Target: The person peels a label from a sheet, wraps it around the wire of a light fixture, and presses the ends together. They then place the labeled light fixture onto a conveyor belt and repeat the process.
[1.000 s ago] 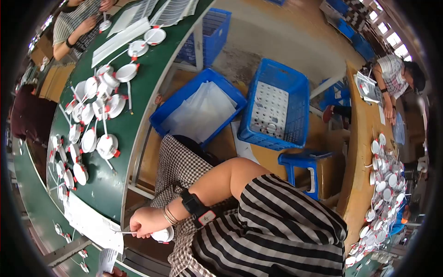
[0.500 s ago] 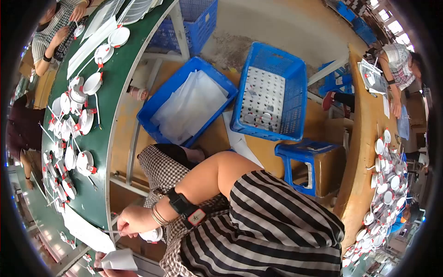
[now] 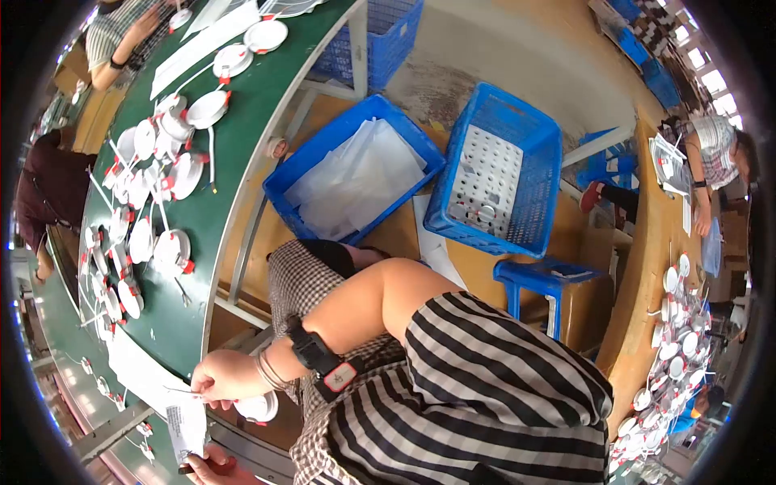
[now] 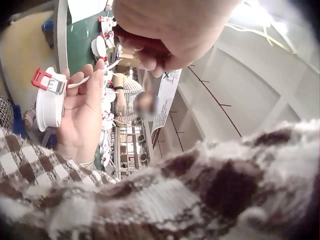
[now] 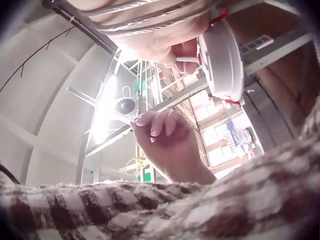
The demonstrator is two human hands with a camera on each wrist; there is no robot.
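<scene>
My right hand (image 3: 222, 378), with bracelets at the wrist, pinches the white cable (image 3: 184, 393) of a round white downlight (image 3: 257, 406). The lamp, with red-tipped spring clips (image 4: 44, 80), hangs beside the palm. The cable end sticks out past the fingertips. Low in the head view, my left hand (image 3: 217, 467) grips a printed paper slip (image 3: 187, 428) by its lower end. The slip stands near the cable end and overlaps the white sheet on the bench. In the left wrist view, the slip (image 4: 167, 95) shows beyond the curled left fingers.
On the green bench (image 3: 174, 319) lie many downlights (image 3: 158, 162) and a long white sheet (image 3: 141, 368). Blue crates (image 3: 356, 170) and a blue stool (image 3: 533, 279) stand on the floor. Another bench (image 3: 630, 347) to the right bears a heap of downlights (image 3: 679, 339). Other people work nearby.
The slip, tilted toward the right half a second ago, now stands upright near the cable end. My right hand keeps its pinch on the cable. The head view has shifted.
</scene>
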